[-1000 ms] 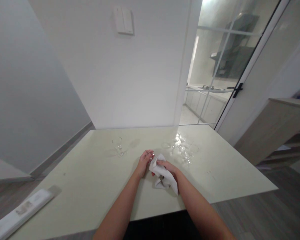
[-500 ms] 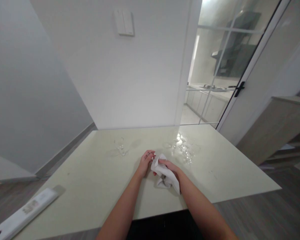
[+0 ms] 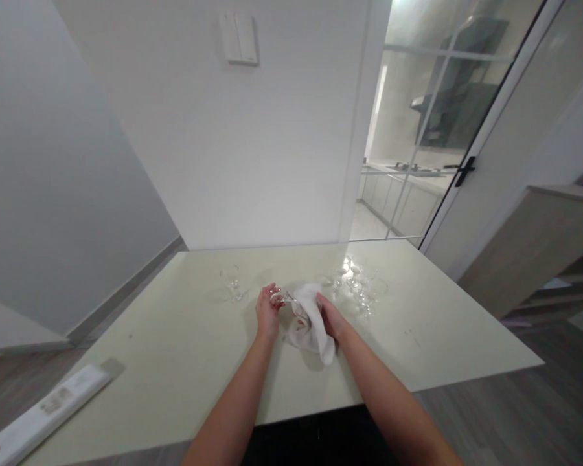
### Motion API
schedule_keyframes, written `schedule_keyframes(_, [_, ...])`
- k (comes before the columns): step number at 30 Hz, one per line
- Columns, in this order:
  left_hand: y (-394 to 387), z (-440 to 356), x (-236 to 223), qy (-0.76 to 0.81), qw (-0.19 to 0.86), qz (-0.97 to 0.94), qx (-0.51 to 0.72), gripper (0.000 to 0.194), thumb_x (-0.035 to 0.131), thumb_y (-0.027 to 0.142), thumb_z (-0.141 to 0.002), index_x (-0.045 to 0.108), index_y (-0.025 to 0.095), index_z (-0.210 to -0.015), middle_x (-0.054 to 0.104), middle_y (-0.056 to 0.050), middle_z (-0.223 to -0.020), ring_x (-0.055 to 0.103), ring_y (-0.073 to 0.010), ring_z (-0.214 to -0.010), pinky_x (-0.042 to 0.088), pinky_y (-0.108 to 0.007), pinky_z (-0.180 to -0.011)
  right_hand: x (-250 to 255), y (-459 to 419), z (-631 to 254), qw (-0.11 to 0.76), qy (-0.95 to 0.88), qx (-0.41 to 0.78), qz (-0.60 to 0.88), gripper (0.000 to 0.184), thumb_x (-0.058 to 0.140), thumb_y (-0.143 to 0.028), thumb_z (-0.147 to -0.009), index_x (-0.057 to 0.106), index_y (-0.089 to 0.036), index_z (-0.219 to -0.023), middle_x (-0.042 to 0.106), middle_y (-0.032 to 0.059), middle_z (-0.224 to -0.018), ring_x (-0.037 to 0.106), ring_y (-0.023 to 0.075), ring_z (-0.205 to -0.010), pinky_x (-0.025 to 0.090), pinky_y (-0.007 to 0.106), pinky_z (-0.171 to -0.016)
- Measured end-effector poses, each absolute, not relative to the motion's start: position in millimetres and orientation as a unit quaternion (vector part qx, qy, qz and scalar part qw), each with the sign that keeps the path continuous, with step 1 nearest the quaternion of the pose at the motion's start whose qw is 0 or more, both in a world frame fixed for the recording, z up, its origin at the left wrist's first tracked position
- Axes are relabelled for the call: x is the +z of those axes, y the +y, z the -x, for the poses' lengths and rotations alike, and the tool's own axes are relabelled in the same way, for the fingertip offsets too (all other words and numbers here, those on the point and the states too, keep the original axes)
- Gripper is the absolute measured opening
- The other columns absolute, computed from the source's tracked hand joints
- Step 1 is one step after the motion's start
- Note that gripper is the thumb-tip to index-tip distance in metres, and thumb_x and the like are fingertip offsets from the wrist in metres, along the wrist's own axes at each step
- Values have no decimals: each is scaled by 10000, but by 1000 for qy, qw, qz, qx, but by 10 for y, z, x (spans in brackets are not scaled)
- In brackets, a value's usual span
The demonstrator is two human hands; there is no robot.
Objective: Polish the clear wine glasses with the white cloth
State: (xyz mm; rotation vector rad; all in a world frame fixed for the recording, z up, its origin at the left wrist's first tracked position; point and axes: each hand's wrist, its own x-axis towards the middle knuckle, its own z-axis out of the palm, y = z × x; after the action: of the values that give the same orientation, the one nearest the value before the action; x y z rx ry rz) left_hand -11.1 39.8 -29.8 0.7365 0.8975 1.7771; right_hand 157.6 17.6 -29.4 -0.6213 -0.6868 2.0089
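Above the middle of the table, my left hand (image 3: 269, 310) is closed round the bowl of a small clear stemmed glass (image 3: 285, 297), which lies tilted sideways. My right hand (image 3: 331, 316) grips a white cloth (image 3: 305, 336), bunched around the far end of the glass; its lower part hangs down toward the tabletop. The cloth hides some of my right fingers and the glass's foot. One clear glass (image 3: 232, 285) stands apart to the left of my hands. To the right, several clear glasses (image 3: 354, 286) are grouped close together, hard to separate in the glare.
The pale table (image 3: 175, 362) has its far edge against a white wall. A long white box (image 3: 46, 411) lies across its near left corner. Beyond the right side are a glass-paned door (image 3: 408, 142) with a black handle and a wooden shelf unit (image 3: 544, 246).
My left hand has moved left and turned, so more of the glass shows. The cloth has shifted slightly left and now wraps the glass's right end.
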Motion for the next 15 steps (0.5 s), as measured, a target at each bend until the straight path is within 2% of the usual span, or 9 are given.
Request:
schedule_keyframes(2, [380,97,-291,363,488,-318,727,486,595,552,-770,578,164,-1063,653,-57,-911,607,-88,-622,484,-195,-519,-308,197,-1565,450,-266,821,227,543,421,-573,-862,626,-114,-1068,706,105,-883,663,219,-753,522,344,-719])
schedule_keyframes(4, [340,61,-277,362,493,-367,700,498,607,528,-779,526,186,-1132,670,-79,-966,634,-107,-644,509,-219,-543,-327,208,-1560,445,-270,821,236,565,431,-597,-846,634,-112,-1055,707,109,-878,665,222,-749,518,343,-727])
schedule_keyframes(9, [242,-29,-239,337,533,-469,618,592,617,519,-781,369,246,-1244,684,-100,-1031,667,-148,-624,541,-286,-559,-338,186,-1533,480,-327,751,314,388,703,-406,-707,646,-149,-993,709,65,-797,642,179,-656,507,300,-654])
schedule_keyframes(12, [242,-22,-231,336,521,-482,619,588,626,519,-773,368,238,-1221,691,-99,-1015,668,-148,-645,540,-281,-571,-326,163,-1513,513,-369,695,342,405,789,-342,-609,650,-164,-945,699,25,-757,609,145,-606,478,267,-610])
schedule_keyframes(15, [259,1,-237,353,499,-484,625,542,607,531,-785,392,226,-1177,702,-89,-952,659,-144,-635,506,-238,-532,-332,156,-1511,507,-387,681,360,405,813,-319,-565,651,-156,-899,686,8,-720,594,134,-589,457,258,-601])
